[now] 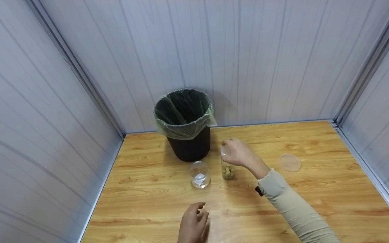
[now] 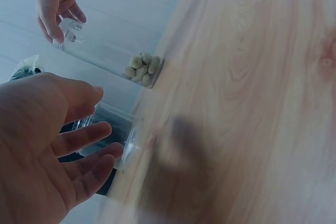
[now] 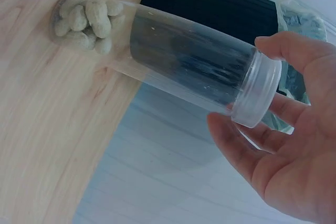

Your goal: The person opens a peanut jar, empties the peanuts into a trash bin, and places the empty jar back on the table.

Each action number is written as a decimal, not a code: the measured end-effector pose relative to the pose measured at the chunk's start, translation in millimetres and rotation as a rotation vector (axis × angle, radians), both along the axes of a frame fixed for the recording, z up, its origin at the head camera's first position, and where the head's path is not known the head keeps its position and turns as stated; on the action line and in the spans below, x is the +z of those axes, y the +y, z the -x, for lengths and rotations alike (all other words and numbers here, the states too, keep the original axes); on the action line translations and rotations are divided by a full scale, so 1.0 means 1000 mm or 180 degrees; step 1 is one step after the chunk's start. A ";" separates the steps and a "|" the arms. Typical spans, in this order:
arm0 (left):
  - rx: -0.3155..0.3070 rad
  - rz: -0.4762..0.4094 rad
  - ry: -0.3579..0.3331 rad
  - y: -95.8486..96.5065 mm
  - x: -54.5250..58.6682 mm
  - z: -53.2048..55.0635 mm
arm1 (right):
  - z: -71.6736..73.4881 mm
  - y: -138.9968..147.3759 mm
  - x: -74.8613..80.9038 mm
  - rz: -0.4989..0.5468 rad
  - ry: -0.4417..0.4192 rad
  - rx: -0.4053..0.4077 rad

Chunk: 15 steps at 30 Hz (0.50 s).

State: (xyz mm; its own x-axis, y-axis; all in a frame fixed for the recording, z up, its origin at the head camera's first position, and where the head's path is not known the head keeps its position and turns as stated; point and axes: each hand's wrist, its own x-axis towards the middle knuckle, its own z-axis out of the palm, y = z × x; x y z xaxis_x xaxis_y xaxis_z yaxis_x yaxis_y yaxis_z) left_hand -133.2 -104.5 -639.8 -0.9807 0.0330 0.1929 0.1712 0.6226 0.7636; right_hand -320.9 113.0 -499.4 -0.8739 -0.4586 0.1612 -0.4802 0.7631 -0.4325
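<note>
A tall clear jar (image 3: pixel 178 59) of peanuts (image 3: pixel 89 22) stands upright on the table, with a whitish lid (image 3: pixel 257 90) on top. My right hand (image 1: pixel 238 152) has its thumb and fingers curled around that lid; the peanuts lie at the jar's bottom. Left of it, a second clear container (image 1: pixel 200 174) stands on the wood, partly hidden behind my fingers in the left wrist view. My left hand (image 1: pixel 193 222) hovers near the table's front, fingers loosely bent and holding nothing.
A black bin (image 1: pixel 191 145) with a translucent liner (image 1: pixel 194 130) stands behind the containers. A flat translucent disc (image 1: pixel 289 162) lies on the wooden table (image 1: pixel 140 202) at the right. Pale panel walls (image 1: pixel 255 60) enclose the back and both sides.
</note>
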 end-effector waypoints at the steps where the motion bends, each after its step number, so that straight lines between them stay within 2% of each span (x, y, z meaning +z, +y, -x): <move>1: -0.0009 -0.0026 -0.0022 0.001 0.000 0.000 | 0.000 0.000 0.000 0.0018 0.0000 0.0004; 10: -0.0099 -0.0200 -0.0104 0.005 0.001 0.005 | 0.002 0.006 -0.001 0.0245 0.0096 0.0009; 15: -0.0122 -0.0343 -0.0144 0.007 0.004 0.007 | -0.008 0.016 0.002 0.0335 -0.0019 -0.0012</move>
